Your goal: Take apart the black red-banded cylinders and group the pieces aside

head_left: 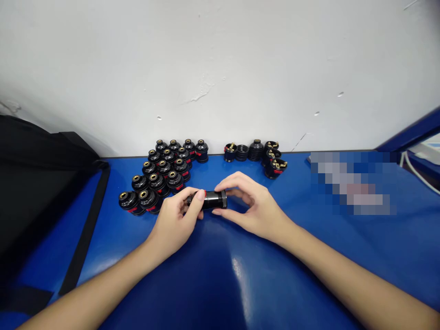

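Note:
My left hand is closed around a black lamp holder that lies sideways, with a bit of red showing near my thumb. At its right end is a wider ribbed rim. My right hand curves round that end, index finger at the top edge and thumb at the bottom edge. Left of my hands stand several assembled lamp holders in rows, each with a brass-coloured threaded top. Behind my right hand are inner socket parts with brass contacts, a ribbed black ring and a ribbed black shell.
The blue table meets a pale wall at the back. A black bag with a hanging strap lies at the left. On the right are a blurred-out flat item and a white cable beside a blue frame.

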